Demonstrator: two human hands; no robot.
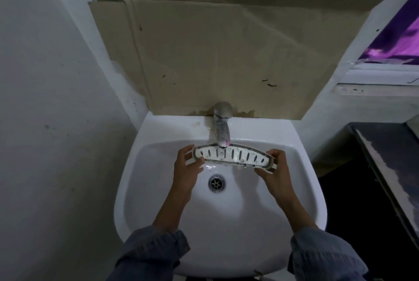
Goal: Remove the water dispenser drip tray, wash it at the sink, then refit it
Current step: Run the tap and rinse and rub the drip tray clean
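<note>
A long, curved white drip tray (233,155) with several dark slots in its grille is held over the white sink (301,151), just under the spout of the metal faucet (221,128). My left hand (188,165) grips the tray's left end, thumb on top. My right hand (275,166) grips its right end. The tray tilts so its slotted face points toward me. The drain (216,182) lies below it in the basin. Whether water is running, I cannot tell.
Cardboard sheets (215,54) cover the wall behind the faucet. A white wall (45,99) stands close on the left. A dark counter edge (385,156) runs along the right of the sink, with a window ledge (381,83) above it.
</note>
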